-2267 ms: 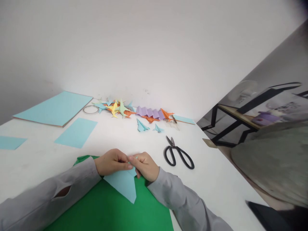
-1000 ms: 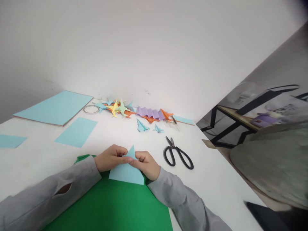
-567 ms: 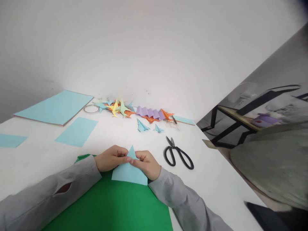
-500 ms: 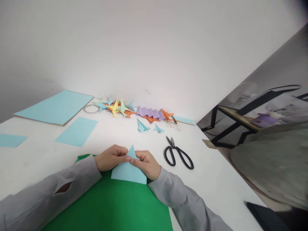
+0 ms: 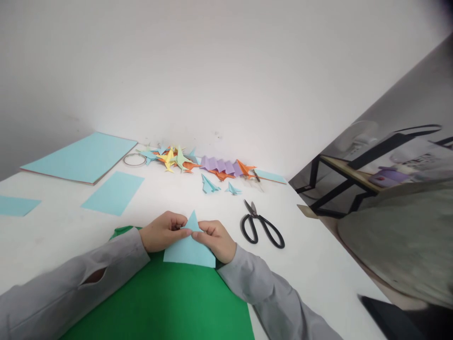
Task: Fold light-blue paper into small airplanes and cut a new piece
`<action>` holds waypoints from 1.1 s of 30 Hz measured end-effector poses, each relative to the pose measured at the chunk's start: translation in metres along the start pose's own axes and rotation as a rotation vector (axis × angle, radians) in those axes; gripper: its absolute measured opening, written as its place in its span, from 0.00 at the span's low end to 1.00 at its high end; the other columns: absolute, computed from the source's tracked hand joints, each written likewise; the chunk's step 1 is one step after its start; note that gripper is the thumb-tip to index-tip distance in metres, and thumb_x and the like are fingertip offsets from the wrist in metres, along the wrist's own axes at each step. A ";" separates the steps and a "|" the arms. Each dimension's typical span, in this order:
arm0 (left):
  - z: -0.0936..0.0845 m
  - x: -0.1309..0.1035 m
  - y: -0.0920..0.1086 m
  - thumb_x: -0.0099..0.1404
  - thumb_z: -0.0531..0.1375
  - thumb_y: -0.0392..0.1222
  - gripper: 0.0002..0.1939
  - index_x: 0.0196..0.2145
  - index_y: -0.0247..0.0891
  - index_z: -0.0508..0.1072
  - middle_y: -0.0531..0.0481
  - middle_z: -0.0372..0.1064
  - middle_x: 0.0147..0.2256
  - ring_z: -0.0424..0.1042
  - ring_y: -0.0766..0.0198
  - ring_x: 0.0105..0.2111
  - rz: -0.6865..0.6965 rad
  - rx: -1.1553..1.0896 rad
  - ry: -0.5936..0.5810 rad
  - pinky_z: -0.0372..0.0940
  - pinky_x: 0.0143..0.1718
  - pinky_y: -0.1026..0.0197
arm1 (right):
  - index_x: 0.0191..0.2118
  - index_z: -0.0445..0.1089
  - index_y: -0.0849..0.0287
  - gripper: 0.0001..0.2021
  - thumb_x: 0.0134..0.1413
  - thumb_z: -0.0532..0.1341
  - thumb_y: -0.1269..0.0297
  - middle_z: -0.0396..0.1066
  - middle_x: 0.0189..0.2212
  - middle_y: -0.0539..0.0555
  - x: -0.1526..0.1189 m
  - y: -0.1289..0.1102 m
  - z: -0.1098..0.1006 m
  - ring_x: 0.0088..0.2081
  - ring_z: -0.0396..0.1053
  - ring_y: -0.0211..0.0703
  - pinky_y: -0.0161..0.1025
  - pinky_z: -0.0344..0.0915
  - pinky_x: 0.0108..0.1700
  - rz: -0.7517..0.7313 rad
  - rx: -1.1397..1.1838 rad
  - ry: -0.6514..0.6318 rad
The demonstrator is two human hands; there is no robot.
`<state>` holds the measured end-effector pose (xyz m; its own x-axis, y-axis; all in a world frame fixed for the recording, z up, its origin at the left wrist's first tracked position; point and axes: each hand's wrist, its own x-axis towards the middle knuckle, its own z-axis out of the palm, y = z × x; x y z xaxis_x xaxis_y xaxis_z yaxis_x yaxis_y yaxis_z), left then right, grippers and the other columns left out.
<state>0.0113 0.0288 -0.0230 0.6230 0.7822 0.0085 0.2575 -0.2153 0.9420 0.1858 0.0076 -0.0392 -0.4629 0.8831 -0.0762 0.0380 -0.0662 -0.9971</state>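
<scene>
A light blue sheet of paper (image 5: pixel 189 252), folded to a point at its far end, is held between both hands above a green cloth (image 5: pixel 159 297). My left hand (image 5: pixel 164 232) pinches it from the left, thumb on top. From the right, my right hand (image 5: pixel 216 240) grips it the same way, and the two thumb tips meet just below the paper's point. The fingers beneath the paper are partly hidden. Black-handled scissors (image 5: pixel 255 216) lie to the right of my right hand, blades slightly apart.
Blue sheets (image 5: pixel 113 193) lie at the left, near a larger blue stack (image 5: pixel 83 156) and a roll of tape (image 5: pixel 134 160). Along the wall sit several folded paper figures (image 5: pixel 180 160), a purple pleated strip (image 5: pixel 219 166) and small blue paper planes (image 5: pixel 209 185).
The folded paper has shifted very slightly upward in view, with both hands still pinching it. Other things stay where they were.
</scene>
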 end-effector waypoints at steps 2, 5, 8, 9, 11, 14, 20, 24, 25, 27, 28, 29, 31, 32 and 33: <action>0.000 -0.001 -0.001 0.54 0.55 0.47 0.18 0.16 0.38 0.51 0.59 0.40 0.17 0.43 0.73 0.19 0.007 -0.012 -0.015 0.41 0.17 0.67 | 0.20 0.64 0.62 0.16 0.42 0.62 0.52 0.56 0.13 0.45 -0.001 -0.001 0.000 0.17 0.52 0.31 0.31 0.49 0.19 -0.003 0.008 -0.012; -0.001 -0.001 -0.001 0.53 0.56 0.49 0.20 0.15 0.37 0.51 0.59 0.41 0.16 0.43 0.73 0.18 0.006 -0.033 -0.011 0.41 0.17 0.67 | 0.16 0.60 0.62 0.17 0.42 0.61 0.55 0.54 0.11 0.44 -0.001 -0.001 0.000 0.15 0.49 0.29 0.30 0.45 0.17 -0.012 -0.020 0.003; -0.001 -0.001 0.001 0.52 0.58 0.50 0.22 0.14 0.37 0.50 0.60 0.41 0.15 0.42 0.74 0.18 -0.026 -0.076 0.024 0.40 0.17 0.67 | 0.12 0.55 0.60 0.20 0.42 0.61 0.57 0.49 0.08 0.43 -0.001 -0.002 0.000 0.13 0.45 0.28 0.31 0.40 0.16 0.002 -0.036 0.038; -0.001 -0.001 0.001 0.51 0.59 0.50 0.22 0.13 0.37 0.51 0.60 0.41 0.15 0.42 0.74 0.17 -0.036 -0.092 0.034 0.39 0.17 0.67 | 0.12 0.54 0.60 0.20 0.42 0.61 0.57 0.49 0.08 0.43 -0.001 -0.003 0.000 0.13 0.44 0.28 0.31 0.39 0.16 0.011 -0.028 0.048; -0.001 -0.001 0.002 0.51 0.59 0.49 0.21 0.13 0.36 0.54 0.60 0.43 0.14 0.43 0.74 0.16 -0.057 -0.119 0.039 0.40 0.17 0.67 | 0.12 0.53 0.60 0.20 0.41 0.61 0.57 0.48 0.08 0.43 -0.001 -0.004 0.000 0.13 0.44 0.28 0.31 0.39 0.16 0.014 -0.011 0.060; -0.001 -0.001 0.003 0.52 0.59 0.48 0.19 0.13 0.35 0.57 0.60 0.48 0.11 0.46 0.75 0.14 -0.089 -0.140 0.025 0.42 0.15 0.67 | 0.12 0.52 0.59 0.20 0.40 0.61 0.57 0.47 0.09 0.43 0.000 -0.006 0.001 0.14 0.44 0.28 0.31 0.40 0.17 -0.008 -0.013 0.058; -0.001 -0.003 0.002 0.53 0.59 0.46 0.19 0.12 0.36 0.57 0.60 0.50 0.08 0.49 0.75 0.10 -0.102 -0.135 -0.006 0.43 0.13 0.68 | 0.12 0.51 0.59 0.21 0.38 0.63 0.55 0.45 0.11 0.43 0.000 -0.007 0.001 0.16 0.44 0.28 0.31 0.40 0.18 -0.024 -0.052 0.050; -0.001 -0.003 0.004 0.54 0.58 0.47 0.20 0.12 0.36 0.57 0.59 0.52 0.08 0.49 0.75 0.10 -0.112 -0.141 0.016 0.43 0.13 0.68 | 0.12 0.53 0.59 0.21 0.43 0.59 0.53 0.46 0.10 0.44 0.001 -0.009 0.000 0.15 0.44 0.29 0.33 0.41 0.18 -0.032 -0.038 0.127; -0.001 -0.003 0.004 0.54 0.57 0.48 0.20 0.12 0.36 0.57 0.59 0.52 0.08 0.50 0.75 0.10 -0.114 -0.154 0.046 0.44 0.14 0.68 | 0.12 0.55 0.59 0.21 0.45 0.57 0.53 0.48 0.10 0.44 0.002 -0.009 -0.001 0.15 0.45 0.30 0.33 0.42 0.18 -0.052 -0.027 0.184; -0.001 -0.002 0.005 0.55 0.57 0.49 0.20 0.12 0.35 0.59 0.59 0.53 0.09 0.51 0.74 0.11 -0.115 -0.197 0.144 0.45 0.15 0.68 | 0.14 0.60 0.60 0.19 0.49 0.53 0.54 0.52 0.10 0.46 0.003 -0.010 -0.002 0.15 0.49 0.32 0.34 0.46 0.19 -0.108 0.024 0.279; -0.001 -0.001 0.005 0.55 0.57 0.49 0.20 0.13 0.35 0.59 0.59 0.53 0.09 0.51 0.74 0.11 -0.117 -0.229 0.200 0.45 0.15 0.68 | 0.16 0.62 0.60 0.18 0.51 0.51 0.55 0.55 0.10 0.47 0.005 -0.009 -0.002 0.16 0.52 0.33 0.34 0.48 0.19 -0.127 0.074 0.287; -0.001 -0.001 0.005 0.54 0.57 0.50 0.20 0.13 0.35 0.59 0.59 0.52 0.09 0.51 0.74 0.11 -0.123 -0.271 0.254 0.45 0.15 0.68 | 0.19 0.64 0.60 0.17 0.51 0.51 0.57 0.57 0.11 0.48 0.006 -0.008 -0.003 0.16 0.55 0.34 0.34 0.50 0.19 -0.139 0.136 0.282; -0.001 0.001 0.005 0.53 0.59 0.49 0.19 0.14 0.35 0.59 0.60 0.51 0.10 0.50 0.75 0.12 -0.161 -0.373 0.338 0.44 0.14 0.69 | 0.28 0.66 0.60 0.11 0.50 0.51 0.59 0.61 0.13 0.48 0.009 -0.005 -0.003 0.16 0.58 0.36 0.34 0.54 0.19 -0.134 0.269 0.285; 0.000 0.001 0.005 0.52 0.60 0.49 0.19 0.14 0.35 0.59 0.60 0.50 0.10 0.50 0.75 0.12 -0.180 -0.426 0.371 0.44 0.14 0.69 | 0.34 0.65 0.60 0.10 0.49 0.52 0.61 0.62 0.14 0.47 0.010 -0.003 -0.003 0.16 0.59 0.36 0.34 0.56 0.20 -0.133 0.313 0.313; 0.000 0.002 0.004 0.51 0.61 0.48 0.19 0.14 0.35 0.59 0.61 0.50 0.11 0.49 0.76 0.12 -0.192 -0.476 0.400 0.43 0.13 0.70 | 0.39 0.63 0.59 0.11 0.48 0.53 0.63 0.62 0.15 0.46 0.011 -0.001 -0.002 0.16 0.60 0.36 0.33 0.57 0.21 -0.137 0.327 0.348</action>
<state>0.0136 0.0297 -0.0189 0.2518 0.9580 -0.1375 -0.0754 0.1611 0.9841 0.1830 0.0181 -0.0388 -0.1195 0.9928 0.0051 -0.3082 -0.0322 -0.9508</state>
